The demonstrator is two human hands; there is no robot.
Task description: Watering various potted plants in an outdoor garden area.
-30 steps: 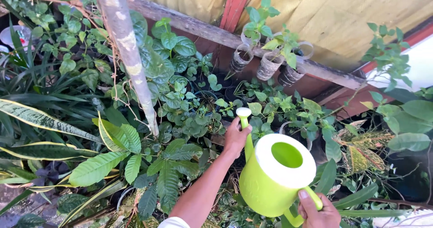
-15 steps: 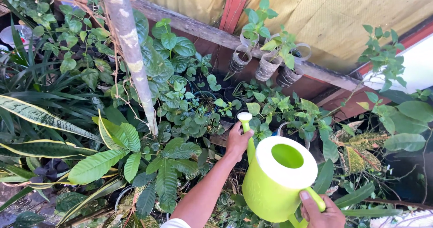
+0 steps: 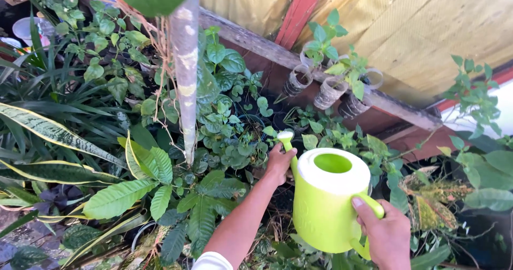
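Gripping the lime-green watering can (image 3: 326, 200) by its rear handle, the right hand (image 3: 387, 237) has its fingers curled tight around the loop, thumb on top. The left hand (image 3: 279, 162) reaches forward with fingers wrapped around the thin spout (image 3: 289, 148) just below its pale tip. The can sits low centre-right over the plant bed, roughly upright, its spout rising up and away toward the leafy pots (image 3: 235, 136). Its long axis runs handle-to-spout, near to far. A mottled pole (image 3: 186, 72) stands close to the left of the spout. Wooden ledge (image 3: 256, 43) with three small cut-bottle planters (image 3: 331, 91) bounds the far side. Broad leaves (image 3: 120, 195) crowd the left; little open room anywhere.
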